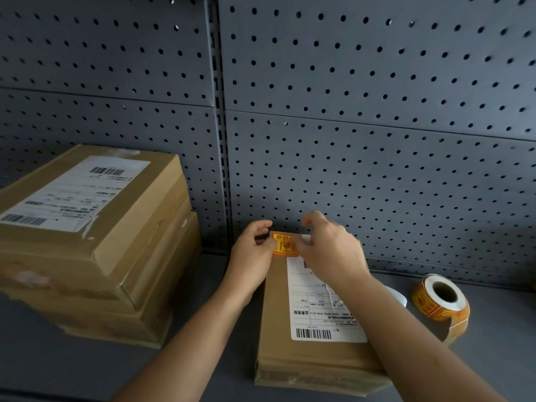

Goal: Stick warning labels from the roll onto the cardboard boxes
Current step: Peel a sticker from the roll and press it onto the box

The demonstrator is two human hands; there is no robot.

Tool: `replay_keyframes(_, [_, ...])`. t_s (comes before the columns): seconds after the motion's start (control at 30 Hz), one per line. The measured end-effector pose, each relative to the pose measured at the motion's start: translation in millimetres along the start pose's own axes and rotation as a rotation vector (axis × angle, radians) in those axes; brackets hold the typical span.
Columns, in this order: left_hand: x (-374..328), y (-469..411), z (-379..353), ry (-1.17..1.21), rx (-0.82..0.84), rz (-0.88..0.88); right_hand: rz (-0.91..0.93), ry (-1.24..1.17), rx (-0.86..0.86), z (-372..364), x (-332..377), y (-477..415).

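Note:
A flat cardboard box (275, 329) with a white shipping label lies on the grey shelf in front of me. At its far end sits an orange-and-yellow warning label (283, 245). My left hand (255, 250) pinches the label's left edge. From the other side, my right hand (327, 248) has its fingertips on the label's right edge, fingers curled. The roll of warning labels (441, 303) lies on the shelf to the right of the box, a loose strip trailing from it.
A stack of cardboard boxes (95, 242) with shipping labels stands at the left of the grey shelf (203, 358). A grey pegboard wall (348, 111) closes the back right behind the hands.

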State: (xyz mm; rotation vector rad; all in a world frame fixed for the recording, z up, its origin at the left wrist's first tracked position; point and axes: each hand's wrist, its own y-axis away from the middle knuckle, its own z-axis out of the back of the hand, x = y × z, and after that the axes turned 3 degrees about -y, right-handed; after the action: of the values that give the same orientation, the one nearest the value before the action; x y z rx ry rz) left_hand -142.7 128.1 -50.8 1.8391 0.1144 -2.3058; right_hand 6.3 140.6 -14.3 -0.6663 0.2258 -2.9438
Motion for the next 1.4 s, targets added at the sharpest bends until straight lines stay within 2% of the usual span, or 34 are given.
replay_keyframes(0.1, [1, 2, -4, -0.01, 0.024, 0.031, 0.002, 0.022, -0.017, -2, -8, 4])
replay_keyframes(0.43, [2, -2, -9, -0.177, -0.03, -0.011, -0.013, 0.195, 0.116, -16, -3, 6])
replay_keyframes(0.63, [2, 1, -9, -0.249, -0.006, -0.036, -0.018, 0.154, 0.067, -19, -9, 5])
replay_keyframes(0.83, [2, 5, -4, -0.22, 0.13, 0.019, -0.03, 0.161, 0.05, -22, -9, 3])
replay_keyframes(1.4, [1, 1, -7, -0.271, 0.079, 0.019, -0.03, 0.155, 0.048, -23, -9, 2])
